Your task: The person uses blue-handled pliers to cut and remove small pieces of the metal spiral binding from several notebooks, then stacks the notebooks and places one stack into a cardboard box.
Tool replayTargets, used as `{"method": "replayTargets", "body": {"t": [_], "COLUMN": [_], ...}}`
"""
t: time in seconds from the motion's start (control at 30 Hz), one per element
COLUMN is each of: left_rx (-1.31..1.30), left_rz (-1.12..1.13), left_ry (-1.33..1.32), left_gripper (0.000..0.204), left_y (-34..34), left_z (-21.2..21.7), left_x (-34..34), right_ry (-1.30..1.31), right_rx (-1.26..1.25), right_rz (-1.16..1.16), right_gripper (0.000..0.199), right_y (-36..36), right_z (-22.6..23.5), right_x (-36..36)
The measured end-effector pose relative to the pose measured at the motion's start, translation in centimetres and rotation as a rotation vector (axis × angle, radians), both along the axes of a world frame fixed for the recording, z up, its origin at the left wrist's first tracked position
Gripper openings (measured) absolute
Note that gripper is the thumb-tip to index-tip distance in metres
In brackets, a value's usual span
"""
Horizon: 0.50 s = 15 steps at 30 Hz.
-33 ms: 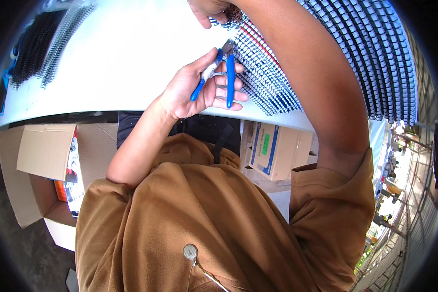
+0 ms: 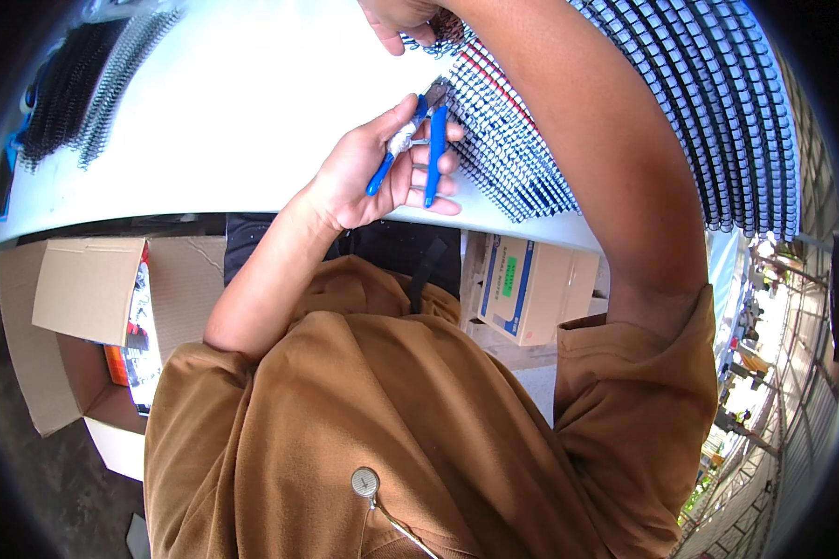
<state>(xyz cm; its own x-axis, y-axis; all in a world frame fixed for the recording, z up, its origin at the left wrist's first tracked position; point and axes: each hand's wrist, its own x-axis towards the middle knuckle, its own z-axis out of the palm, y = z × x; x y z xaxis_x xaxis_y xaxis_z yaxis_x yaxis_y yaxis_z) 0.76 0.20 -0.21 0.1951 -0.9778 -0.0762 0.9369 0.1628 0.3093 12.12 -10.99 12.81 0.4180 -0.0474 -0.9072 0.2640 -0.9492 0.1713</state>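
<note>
My left hand (image 2: 368, 168), palm up, is closed around blue-handled cutting pliers (image 2: 436, 154). White wrapping covers part of one handle, and a gap stays between the handles. The dark metal jaws point away from me, right beside a bank of black wire spirals (image 2: 517, 168) with some red among them. At the top edge, my right hand (image 2: 403, 13) is partly cut off by the picture. Its visible fingers hang apart, close to a dark brownish bunch of coils (image 2: 449, 33); whether they touch it I cannot tell. My right forearm crosses over the spirals.
Long curved rows of black spirals (image 2: 708, 102) cover the table's right side. More loose black coils (image 2: 93, 88) lie far left on the white table (image 2: 233, 121). Below its edge stand an open cardboard box (image 2: 89, 289) at left and a closed carton (image 2: 555, 289) at right.
The pliers' right handle has swung slightly left, toward the other handle, as my left fingers curl in a little. My right hand stays where it was.
</note>
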Motion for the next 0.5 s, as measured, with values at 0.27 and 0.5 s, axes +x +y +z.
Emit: {"method": "replayTargets", "body": {"t": [0.27,0.5], "left_rx": [0.629,0.866], "left_rz": [0.212,0.23], "left_ry": [-0.805,-1.197], "left_gripper": [0.056,0.051], "left_y": [-0.6,-0.9], "left_z": [0.0,0.2], "left_x": [-1.1,-1.2], "right_ry": [-0.001,0.006], "right_rx": [0.02,0.025], "right_rz": [-0.011,-0.012], "right_gripper": [0.032,0.031], "right_y": [-0.2,-0.2], "right_z": [0.5,0.5], "right_x": [0.3,0.2]}}
